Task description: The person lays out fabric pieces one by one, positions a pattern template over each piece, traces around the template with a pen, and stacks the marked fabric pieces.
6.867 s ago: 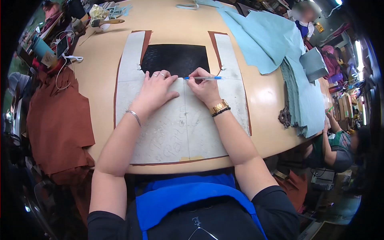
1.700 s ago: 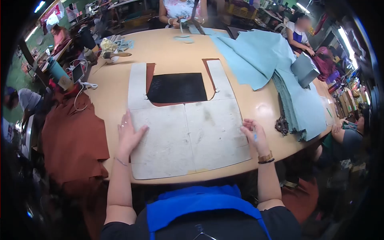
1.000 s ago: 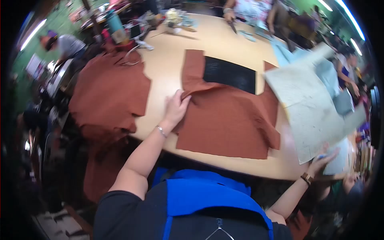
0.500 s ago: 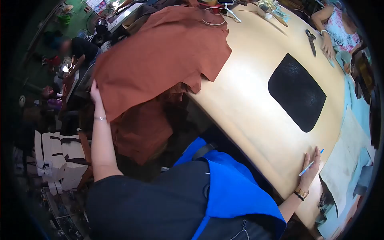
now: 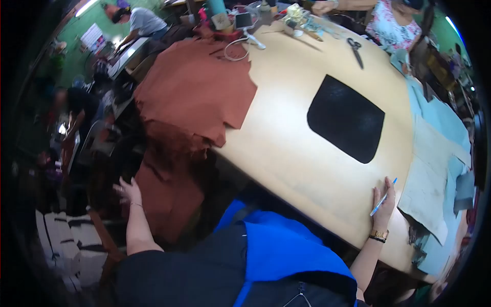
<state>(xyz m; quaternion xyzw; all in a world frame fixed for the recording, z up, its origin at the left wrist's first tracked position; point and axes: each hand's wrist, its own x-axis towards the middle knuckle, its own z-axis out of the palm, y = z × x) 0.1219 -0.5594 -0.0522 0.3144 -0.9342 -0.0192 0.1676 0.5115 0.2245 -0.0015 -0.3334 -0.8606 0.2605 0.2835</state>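
My right grip point(image 5: 384, 210) has a pen point(image 5: 377, 206) tucked between its fingers over the counter point(image 5: 286, 138); my left grip point(image 5: 130, 192) spreads wide, holding nothing, left of the hanging brown sheet point(image 5: 171, 202). Far right, I see the black panel point(image 5: 348, 120).

A panel point(image 5: 348, 120) lies mid-way along the surface point(image 5: 281, 138); scissors point(image 5: 354, 51) rest behind it, a brush point(image 5: 314, 36) farther back and left. Sheets point(image 5: 194, 84) drape over the left end. Rightward, a template point(image 5: 427, 176) seems to lie partly on cloth point(image 5: 452, 138). The right grip point(image 5: 384, 203), holding a pen point(image 5: 382, 198), is before the panel.
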